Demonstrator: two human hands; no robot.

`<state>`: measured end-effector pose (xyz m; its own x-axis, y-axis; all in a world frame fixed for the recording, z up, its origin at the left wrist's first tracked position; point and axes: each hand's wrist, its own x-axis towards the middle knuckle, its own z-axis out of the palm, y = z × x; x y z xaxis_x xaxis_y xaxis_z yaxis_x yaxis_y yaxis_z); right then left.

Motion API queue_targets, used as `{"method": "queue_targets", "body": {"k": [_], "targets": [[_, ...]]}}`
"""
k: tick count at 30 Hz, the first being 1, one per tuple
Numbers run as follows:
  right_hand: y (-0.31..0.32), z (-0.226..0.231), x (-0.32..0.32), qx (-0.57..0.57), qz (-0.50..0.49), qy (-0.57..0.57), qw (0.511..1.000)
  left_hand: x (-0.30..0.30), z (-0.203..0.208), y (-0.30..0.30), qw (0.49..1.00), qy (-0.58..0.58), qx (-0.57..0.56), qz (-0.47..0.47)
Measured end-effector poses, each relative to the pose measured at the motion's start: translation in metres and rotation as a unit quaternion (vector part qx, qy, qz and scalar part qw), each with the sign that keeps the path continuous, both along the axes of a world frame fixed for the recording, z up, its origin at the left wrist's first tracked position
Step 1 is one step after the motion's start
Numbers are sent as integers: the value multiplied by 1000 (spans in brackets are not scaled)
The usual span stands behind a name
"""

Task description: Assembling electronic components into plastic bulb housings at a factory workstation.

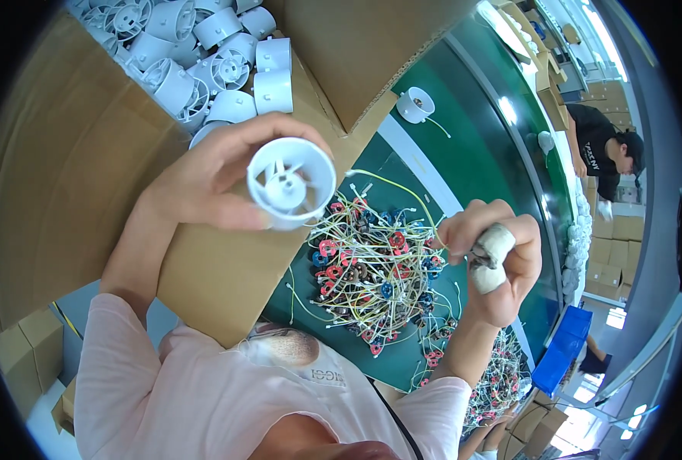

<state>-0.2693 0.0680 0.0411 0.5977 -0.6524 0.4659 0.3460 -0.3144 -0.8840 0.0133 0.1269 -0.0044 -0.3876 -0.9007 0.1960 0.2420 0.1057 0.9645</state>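
My left hand point(226, 176) is closed around a white round plastic fan housing point(291, 184), its open end facing up and spokes with a hub showing inside. My right hand point(494, 253), with whitish tape wrapped on a finger, pinches a thin yellowish wire point(402, 188). That wire arcs leftward to a small white connector near the housing. Whether a coil hangs at the pinched end is hidden by my fingers. Below and between my hands lies a tangled heap of small wired motor coils point(379, 268), with red, blue and dark parts.
An open cardboard box point(57, 153) at the left holds many white housings point(234, 69). One housing with a wire point(415, 105) stands on the green conveyor point(463, 146). More wired coils point(498, 376) lie at lower right beside a blue bin point(562, 349). A co-worker point(605, 146) stands beyond.
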Motion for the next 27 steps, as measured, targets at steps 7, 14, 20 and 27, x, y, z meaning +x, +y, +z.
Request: {"method": "queue_targets", "body": {"k": [7, 14, 20, 27], "targets": [[6, 9, -10, -41, 30, -32, 998, -17, 0, -3, 981, 171, 30, -93], [27, -2, -13, -56, 38, 108, 992, -33, -26, 33, 961, 171, 186, -112], [28, 5, -39, -165, -76, 254, 950, -28, -10, 32, 976, -3, 86, -201], [33, -5, -59, -114, -126, 271, 948, -41, -13, 37, 989, -44, 90, -113]]}}
